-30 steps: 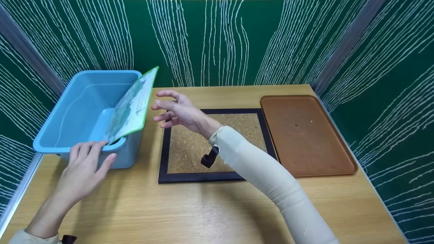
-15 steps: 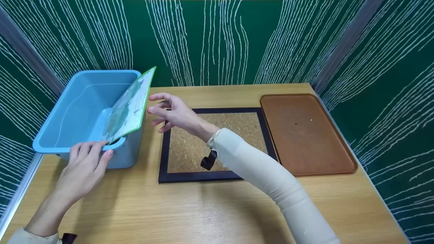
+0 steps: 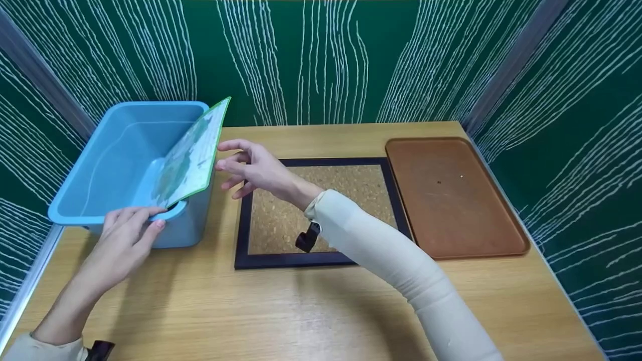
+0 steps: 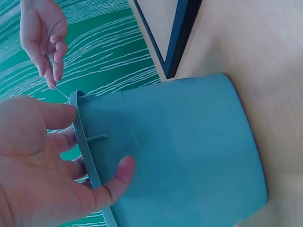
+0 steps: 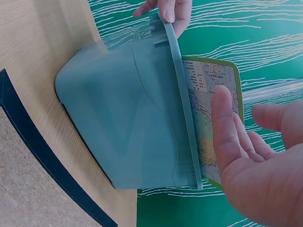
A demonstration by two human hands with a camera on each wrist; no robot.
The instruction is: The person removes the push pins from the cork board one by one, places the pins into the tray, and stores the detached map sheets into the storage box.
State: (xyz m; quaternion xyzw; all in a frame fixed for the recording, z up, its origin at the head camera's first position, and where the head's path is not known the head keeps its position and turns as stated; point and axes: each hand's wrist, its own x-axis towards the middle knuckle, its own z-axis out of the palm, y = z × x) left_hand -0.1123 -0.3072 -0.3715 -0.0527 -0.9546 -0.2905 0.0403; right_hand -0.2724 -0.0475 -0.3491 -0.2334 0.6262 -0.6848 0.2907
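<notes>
A flat map with a green border (image 3: pixel 195 158) leans out of a blue plastic tub (image 3: pixel 83 165), slanting over the tub's right rim. Its printed back, with map colours and small text, shows in the right wrist view. My left hand (image 3: pixel 123 245) grips the tub's near rim, fingers hooked over the edge and thumb against the outer wall, right by the map's lower corner. My right hand (image 3: pixel 258 168) is just right of the map, with fingers loosely bent and spread and the index fingertip right at the green edge. Nothing is held in it.
A cork board with a black frame (image 3: pixel 321 259) lies mid-table, under the right forearm in the head view. Right of it lies a brown tray (image 3: pixel 456 200). Green walls with white wavy lines (image 3: pixel 336 65) enclose the wooden table (image 3: pixel 301 321).
My right hand has moved left, up to the map's edge. The map's top has tipped slightly left. My left thumb has drawn in a little while the hand stays on the tub rim.
</notes>
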